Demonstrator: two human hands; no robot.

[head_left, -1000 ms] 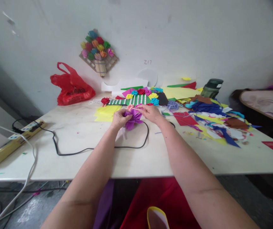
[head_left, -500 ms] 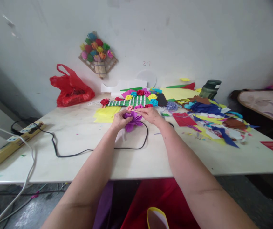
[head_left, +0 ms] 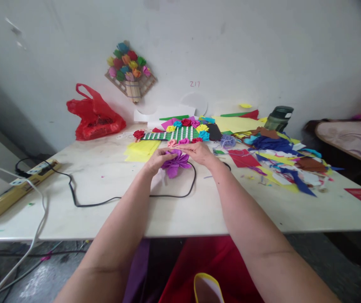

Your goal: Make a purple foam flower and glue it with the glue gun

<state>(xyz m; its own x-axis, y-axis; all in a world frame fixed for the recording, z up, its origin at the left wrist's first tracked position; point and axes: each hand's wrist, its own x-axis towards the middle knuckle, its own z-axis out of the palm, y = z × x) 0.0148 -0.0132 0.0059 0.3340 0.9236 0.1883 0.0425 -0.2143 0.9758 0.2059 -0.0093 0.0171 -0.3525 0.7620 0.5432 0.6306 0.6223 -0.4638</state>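
A purple paper flower (head_left: pixel 176 165) with spread, pleated petals is held over the table. My left hand (head_left: pixel 159 160) pinches it at its left upper edge, thumb on a petal. Just above the flower's right side is my right hand (head_left: pixel 198 152), its fingers drawn together and pointing left. A thin pale thing seems to lie at those fingertips, too small to make out. Right behind my hands lies a green guitar-shaped craft piece (head_left: pixel 180 134) with white strips and colourful paper roses around it.
Yellow sheets (head_left: pixel 142 150) lie left of the craft piece. Paper scraps (head_left: pixel 281 155) and a dark green bottle (head_left: pixel 278 118) are at the right. A red plastic bag (head_left: pixel 96 115) stands back left. A black cable (head_left: pixel 98 205) runs from the power strip (head_left: pixel 19 189) under my forearm.
My left hand has shifted slightly left and its fingers are straighter. The purple flower's petals now show more openly and sit a little lower. The right hand stays nearly in place.
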